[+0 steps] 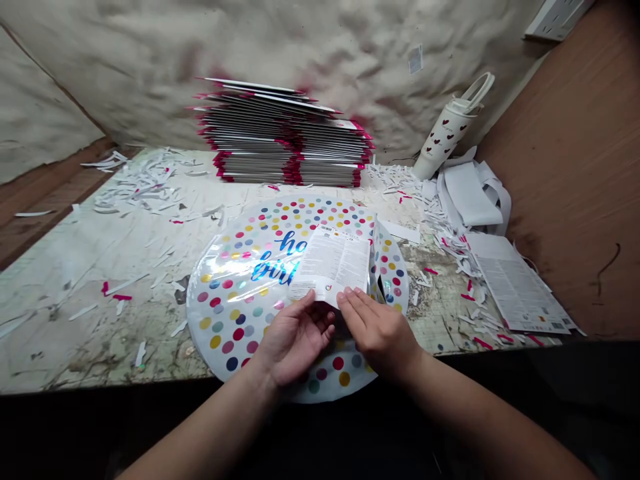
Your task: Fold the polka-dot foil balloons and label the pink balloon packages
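Observation:
A white printed paper packet (337, 263) with small text and a barcode is tilted up between my hands. The thumb of my left hand (299, 333) lies on its lower edge, with the fingers curled beneath. My right hand (377, 333) presses its fingers flat together on the lower right corner. Under both hands lies a round, shiny balloon-like sheet (230, 320) with coloured dots and blue lettering, partly hidden by the packet. A dark gap shows at the packet's right side.
A tall stack of pink-edged packets (285, 137) stands against the back covering. At the right are a tilted white tumbler (445, 137), a curled paper strip (473, 193) and printed sheets (515, 280). Paper scraps (145, 180) litter the worn table (135, 333).

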`<state>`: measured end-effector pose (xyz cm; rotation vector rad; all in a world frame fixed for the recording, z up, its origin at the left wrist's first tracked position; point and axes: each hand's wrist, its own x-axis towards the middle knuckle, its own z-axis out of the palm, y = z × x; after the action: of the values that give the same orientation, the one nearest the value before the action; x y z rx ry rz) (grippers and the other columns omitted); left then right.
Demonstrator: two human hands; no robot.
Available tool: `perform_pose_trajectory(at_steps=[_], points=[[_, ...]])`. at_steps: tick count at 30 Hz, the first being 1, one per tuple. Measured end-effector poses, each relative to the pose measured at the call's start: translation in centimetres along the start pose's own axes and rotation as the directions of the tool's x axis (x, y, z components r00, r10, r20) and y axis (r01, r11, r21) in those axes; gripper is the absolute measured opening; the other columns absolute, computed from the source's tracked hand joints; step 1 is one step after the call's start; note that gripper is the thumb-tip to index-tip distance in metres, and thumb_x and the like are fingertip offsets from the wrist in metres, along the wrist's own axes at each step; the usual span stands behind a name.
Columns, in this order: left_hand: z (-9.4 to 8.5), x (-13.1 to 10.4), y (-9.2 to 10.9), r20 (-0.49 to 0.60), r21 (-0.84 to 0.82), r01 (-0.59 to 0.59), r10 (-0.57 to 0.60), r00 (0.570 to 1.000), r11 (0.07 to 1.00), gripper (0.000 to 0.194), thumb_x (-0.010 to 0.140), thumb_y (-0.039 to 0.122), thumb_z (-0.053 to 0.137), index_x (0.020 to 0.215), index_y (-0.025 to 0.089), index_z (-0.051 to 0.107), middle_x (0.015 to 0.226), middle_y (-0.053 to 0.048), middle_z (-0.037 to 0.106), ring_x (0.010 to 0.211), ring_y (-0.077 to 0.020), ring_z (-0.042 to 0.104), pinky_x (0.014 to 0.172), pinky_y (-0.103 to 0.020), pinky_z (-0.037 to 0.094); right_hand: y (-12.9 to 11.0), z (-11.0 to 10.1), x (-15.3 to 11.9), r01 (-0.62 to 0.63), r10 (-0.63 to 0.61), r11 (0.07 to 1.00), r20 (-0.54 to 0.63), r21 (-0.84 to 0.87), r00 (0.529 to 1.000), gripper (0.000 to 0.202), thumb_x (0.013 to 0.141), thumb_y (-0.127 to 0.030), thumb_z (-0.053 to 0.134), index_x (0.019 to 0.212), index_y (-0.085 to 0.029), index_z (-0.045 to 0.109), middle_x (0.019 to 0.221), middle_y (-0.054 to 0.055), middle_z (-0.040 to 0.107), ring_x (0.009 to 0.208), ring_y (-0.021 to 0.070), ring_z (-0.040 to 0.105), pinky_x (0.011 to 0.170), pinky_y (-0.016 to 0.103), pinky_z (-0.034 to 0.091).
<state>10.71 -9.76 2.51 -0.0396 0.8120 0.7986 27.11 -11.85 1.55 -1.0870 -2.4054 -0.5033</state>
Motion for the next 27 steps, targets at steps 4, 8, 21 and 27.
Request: perform_pose_trajectory(at_steps=[4, 8, 21, 27], points=[[-0.3, 0.0, -0.2, 0.044, 0.309, -0.296, 0.297, 0.954, 0.904, 0.010, 0.076, 0.021, 0.066, 0.084, 0.015, 0.063, 0.072, -0.001, 0.065, 0.065, -0.0130, 0.061, 0.062, -0.023, 0.047, -0.6, 0.1, -0.1, 0.003, -0.004, 1.000, 0.013, 0.021, 1.000, 0.031, 0.083, -0.002, 0.042, 0.104, -0.001, 0.065, 0.102, 0.022, 0.066, 0.096, 0.0284, 0.065, 0.075, 0.036, 0.057], [-0.7, 0.2, 0.1, 0.040, 0.276, -0.204, 0.200, 0.979, 0.939, 0.005, 0.074, 0.017, 0.066, 0.074, 0.014, 0.062, 0.062, 0.000, 0.062, 0.057, -0.0105, 0.057, 0.061, -0.023, 0.047, -1.0, 0.0, 0.2, -0.016, 0.015, 1.000, 0.012, 0.025, 1.000, 0.029, 0.083, -0.002, 0.044, 0.104, -0.001, 0.065, 0.101, 0.023, 0.066, 0.095, 0.0286, 0.065, 0.077, 0.036, 0.057], [-0.9, -0.4, 0.2, 0.160, 0.420, -0.433, 0.405, 0.900, 0.797, 0.018, 0.073, 0.030, 0.068, 0.084, 0.015, 0.067, 0.082, -0.004, 0.069, 0.076, -0.0161, 0.064, 0.074, -0.027, 0.050, -0.2, -0.4, 1.1, -0.245, 0.192, 0.888, 0.171, 0.389, 0.967, 0.033, 0.085, -0.021, 0.051, 0.116, -0.011, 0.056, 0.102, 0.013, 0.068, 0.088, 0.0201, 0.066, 0.076, 0.030, 0.055], [-1.3, -0.3, 0.4, 0.178, 0.542, -0.451, 0.427, 0.887, 0.709, 0.022, 0.075, 0.036, 0.065, 0.079, 0.015, 0.065, 0.077, -0.004, 0.069, 0.072, -0.0163, 0.065, 0.071, -0.027, 0.051, 0.3, 0.0, 2.5, -0.227, 0.321, 0.744, -0.038, 0.629, 0.946, 0.017, 0.087, -0.015, 0.046, 0.094, -0.018, 0.060, 0.087, 0.007, 0.067, 0.083, 0.0170, 0.062, 0.075, 0.030, 0.052]])
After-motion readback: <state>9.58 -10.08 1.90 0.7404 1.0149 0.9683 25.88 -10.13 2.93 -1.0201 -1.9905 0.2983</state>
